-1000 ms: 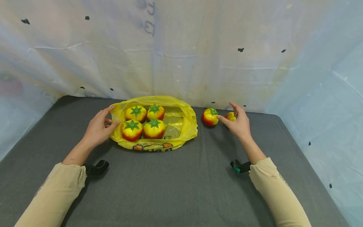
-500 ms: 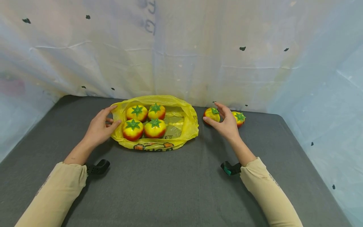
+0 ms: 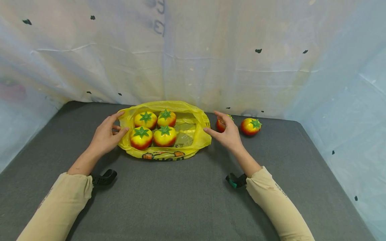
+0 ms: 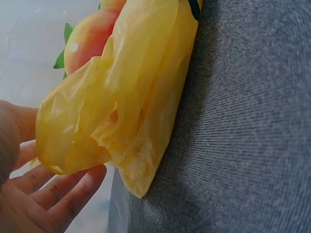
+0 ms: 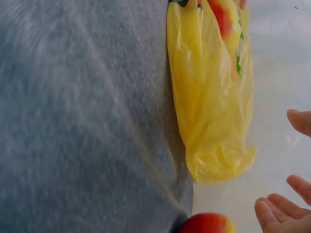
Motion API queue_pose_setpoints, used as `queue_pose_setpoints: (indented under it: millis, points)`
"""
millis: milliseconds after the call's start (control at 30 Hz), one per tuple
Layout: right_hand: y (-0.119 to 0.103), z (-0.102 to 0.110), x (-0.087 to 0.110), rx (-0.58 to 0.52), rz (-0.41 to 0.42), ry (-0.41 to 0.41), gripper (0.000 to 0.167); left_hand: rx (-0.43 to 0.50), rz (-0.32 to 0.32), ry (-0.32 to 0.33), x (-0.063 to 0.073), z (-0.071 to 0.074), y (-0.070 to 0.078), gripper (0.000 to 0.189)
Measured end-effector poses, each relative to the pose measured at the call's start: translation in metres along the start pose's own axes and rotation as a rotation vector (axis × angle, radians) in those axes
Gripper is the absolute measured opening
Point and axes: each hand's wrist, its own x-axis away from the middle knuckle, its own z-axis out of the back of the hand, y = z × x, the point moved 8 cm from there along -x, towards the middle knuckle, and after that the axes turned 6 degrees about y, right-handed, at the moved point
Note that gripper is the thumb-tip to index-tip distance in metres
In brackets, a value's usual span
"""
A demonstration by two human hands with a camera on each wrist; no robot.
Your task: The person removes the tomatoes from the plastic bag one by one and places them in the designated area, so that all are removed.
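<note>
"What takes up the most room?"

"Pale sheeting (image 3: 196,72), hung behind and to the sides, and before it a dark grey table (image 3: 169,201)."

"What lies on the table?"

"A yellow plastic bag (image 3: 197,144), near the back edge, its mouth spread wide and facing up."

"And the person?"

"The left hand (image 3: 105,135) is at the bag's left end, thumb and forefinger apart at the rim, the other fingers loose against the plastic. The right hand (image 3: 227,134) is just beside the right end, released, its fingers spread; from the right wrist it looks apart from the bag."

"Smaller than those?"

"Four tomato-like fruits (image 3: 140,142), yellow and red with green leafy tops, two in front and two behind, in the left and middle of the bag."

"Just those four?"

"A fifth fruit (image 3: 221,126) is on the table to the right of the bag, partly hidden behind the right hand. A sixth fruit (image 3: 249,127) lies farther right, near the back edge, in plain sight."

"Anything finer?"

"Orange-and-black print (image 3: 163,156) along the bag's front, and a few black specks (image 3: 258,51) on the sheeting."
</note>
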Motion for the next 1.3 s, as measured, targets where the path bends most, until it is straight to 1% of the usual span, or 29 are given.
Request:
queue_pose_setpoints:
  millis: [267, 400, 733, 867, 1100, 1300]
  points:
    - [-0.005, -0.015, 0.002, -0.08, 0.018, -0.044, 0.069, 0.0, 0.007, -0.002, -0.001, 0.0, -0.001, 0.06]
    - [-0.009, -0.022, 0.003, -0.1, 0.029, -0.069, 0.069, 0.002, 0.004, -0.001, -0.001, 0.0, -0.001, 0.06]
    - [-0.021, -0.04, 0.006, -0.105, 0.047, -0.094, 0.068, 0.005, 0.014, 0.001, -0.001, 0.0, 0.0, 0.06]
    - [-0.024, -0.048, 0.007, -0.127, 0.051, -0.111, 0.066, 0.009, 0.02, -0.001, -0.001, -0.001, -0.001, 0.06]
    - [-0.028, -0.065, 0.007, -0.147, 0.063, -0.152, 0.065, 0.015, 0.012, 0.007, -0.001, -0.001, 0.0, 0.059]
    - [-0.038, -0.084, 0.009, -0.105, 0.105, -0.22, 0.067, 0.01, 0.013, 0.006, -0.001, -0.001, -0.001, 0.059]
